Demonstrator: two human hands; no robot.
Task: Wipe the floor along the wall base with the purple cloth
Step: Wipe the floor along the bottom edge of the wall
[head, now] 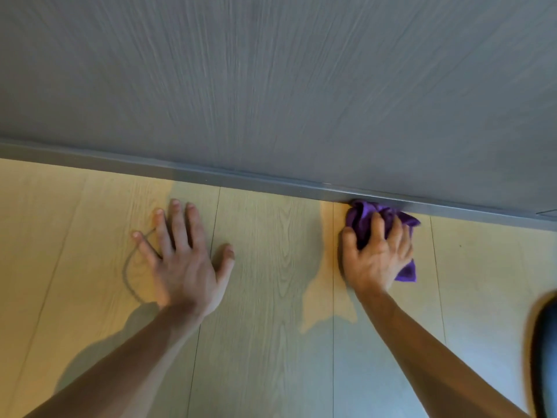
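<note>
The right hand [376, 257] pressed the cloth [366, 215] down, fingers curled over it, its far edge touching the wall base [241, 179]. That base ran left to right, so the wipe would follow it. The cloth was purple and bunched. The left hand [184, 260] lay flat, empty, fingers spread on the floor [271, 267].

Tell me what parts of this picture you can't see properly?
- Purple cloth: the right hand covers its middle, so its full shape is hidden in the head view.
- Floor under the flat left hand: hidden by the palm.
- Dark shape at the right edge: cut off and blurred, can't tell what it is.
- Whether the floor is dirty: too blurry to tell.
</note>
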